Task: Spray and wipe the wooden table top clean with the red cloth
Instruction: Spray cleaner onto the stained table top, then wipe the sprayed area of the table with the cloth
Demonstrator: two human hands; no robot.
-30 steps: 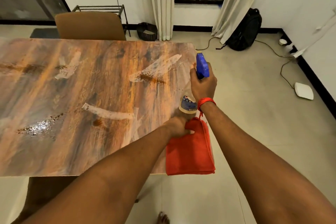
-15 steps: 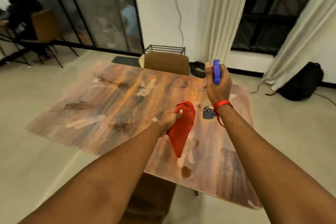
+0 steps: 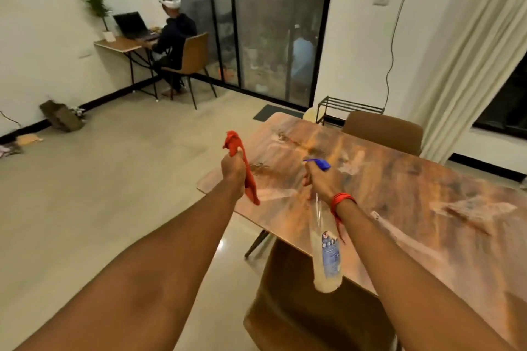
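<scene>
Above the table's near-left corner, the left hand (image 3: pixel 233 172) is clenched on the red cloth (image 3: pixel 247 177), which hangs clear of the wood. The right hand (image 3: pixel 323 183) is wrapped round the neck of the spray bottle (image 3: pixel 326 248), its blue nozzle (image 3: pixel 319 163) seemingly aimed toward that corner. The table top (image 3: pixel 413 196) carries brown smears and pale streaks. Spraying from here risks mist overshooting the edge onto the floor, and the dangling cloth could catch it

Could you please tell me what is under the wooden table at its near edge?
A brown chair is tucked under the wooden table, with one dark table leg showing. The top hides everything farther beneath.
</scene>
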